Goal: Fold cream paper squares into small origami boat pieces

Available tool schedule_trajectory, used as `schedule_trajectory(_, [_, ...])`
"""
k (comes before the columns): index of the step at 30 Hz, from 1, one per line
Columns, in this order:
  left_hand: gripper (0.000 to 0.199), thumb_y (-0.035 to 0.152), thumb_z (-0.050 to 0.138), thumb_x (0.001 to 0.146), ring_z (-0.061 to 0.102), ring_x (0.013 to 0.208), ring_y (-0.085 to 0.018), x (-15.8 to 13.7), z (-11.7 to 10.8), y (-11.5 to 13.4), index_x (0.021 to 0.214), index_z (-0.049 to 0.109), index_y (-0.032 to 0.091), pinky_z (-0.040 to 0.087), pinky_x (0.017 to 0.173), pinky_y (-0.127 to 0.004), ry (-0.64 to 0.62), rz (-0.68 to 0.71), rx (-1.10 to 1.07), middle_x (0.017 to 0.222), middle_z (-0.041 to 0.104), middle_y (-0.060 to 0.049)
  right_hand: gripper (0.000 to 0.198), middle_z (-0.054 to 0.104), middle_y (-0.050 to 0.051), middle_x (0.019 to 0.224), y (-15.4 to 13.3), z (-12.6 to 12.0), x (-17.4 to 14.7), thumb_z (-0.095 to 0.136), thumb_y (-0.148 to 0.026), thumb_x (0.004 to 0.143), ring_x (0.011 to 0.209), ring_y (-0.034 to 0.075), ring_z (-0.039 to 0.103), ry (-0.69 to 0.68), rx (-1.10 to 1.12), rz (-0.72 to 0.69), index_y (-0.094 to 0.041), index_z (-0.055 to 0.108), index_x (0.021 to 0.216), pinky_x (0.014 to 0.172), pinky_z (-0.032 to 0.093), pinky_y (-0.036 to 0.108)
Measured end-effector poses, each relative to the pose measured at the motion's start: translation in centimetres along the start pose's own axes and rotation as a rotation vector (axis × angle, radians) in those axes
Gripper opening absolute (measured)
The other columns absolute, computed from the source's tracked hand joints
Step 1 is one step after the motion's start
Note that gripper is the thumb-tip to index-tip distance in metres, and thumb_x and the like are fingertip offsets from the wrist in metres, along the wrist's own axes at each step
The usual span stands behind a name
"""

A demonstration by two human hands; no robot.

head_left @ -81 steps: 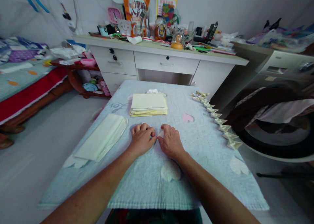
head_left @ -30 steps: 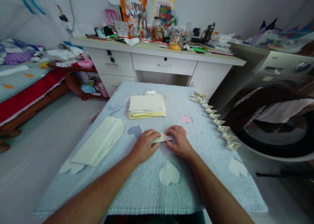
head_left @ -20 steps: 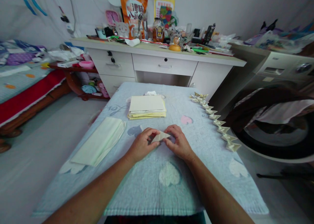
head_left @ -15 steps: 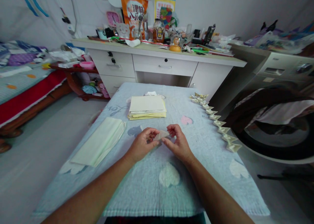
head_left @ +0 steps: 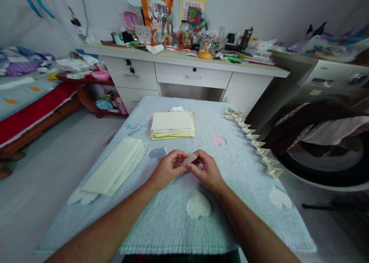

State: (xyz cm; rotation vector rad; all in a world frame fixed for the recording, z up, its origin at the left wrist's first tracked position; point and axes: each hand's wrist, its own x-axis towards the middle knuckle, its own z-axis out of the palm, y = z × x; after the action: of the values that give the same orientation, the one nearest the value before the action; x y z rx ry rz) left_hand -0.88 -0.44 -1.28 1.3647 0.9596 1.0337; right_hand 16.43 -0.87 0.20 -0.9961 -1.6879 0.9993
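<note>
A small folded piece of paper (head_left: 190, 158), pale and pointed, is held above the cloth between both hands. My left hand (head_left: 169, 167) pinches its left side, thumb in front and fingers behind. My right hand (head_left: 206, 170) has its thumb and fingers closed on the right side. Beyond them lies a stack of cream and yellow paper sheets (head_left: 172, 121). To the left rests a pale folded bundle of paper (head_left: 117, 166). Down the right side runs a row of folded paper pieces (head_left: 262, 152), with a patterned one at the far end.
A light blue cloth with heart prints (head_left: 173, 224) covers the table. Behind it stands a white desk (head_left: 193, 76) crowded with jars, a clock and an orange bag. A washing machine (head_left: 323, 101) is at the right, a bed (head_left: 34, 97) at the left.
My right hand has closed in on the paper, its fingers now curled against it. The paper has turned so its point tilts upward. The left hand keeps its hold.
</note>
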Motion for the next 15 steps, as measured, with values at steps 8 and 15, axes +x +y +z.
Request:
schedule_trajectory(8, [0.039, 0.027, 0.077, 0.070, 0.067, 0.084, -0.018, -0.23, 0.04, 0.41, 0.102, 0.057, 0.017, 0.051, 0.075, -0.029, -0.077, -0.105, -0.108, 0.093, 0.069, -0.005, 0.010, 0.061, 0.000, 0.077, -0.21, -0.28, -0.06, 0.064, -0.025, 0.079, 0.070, 0.013, 0.057, -0.028, 0.027, -0.016, -0.019, 0.059, 0.085, 0.067, 0.047, 0.025])
schedule_trajectory(15, [0.032, 0.024, 0.072, 0.074, 0.065, 0.081, -0.014, -0.07, 0.06, 0.69, 0.101, 0.057, 0.017, 0.049, 0.075, -0.025, -0.052, -0.088, -0.179, 0.095, 0.067, -0.003, 0.006, 0.057, -0.001, 0.075, -0.87, -0.46, -0.02, 0.058, -0.017, 0.078, 0.067, 0.012, 0.054, 0.009, -0.050, -0.025, -0.019, 0.054, 0.082, 0.064, 0.045, 0.024])
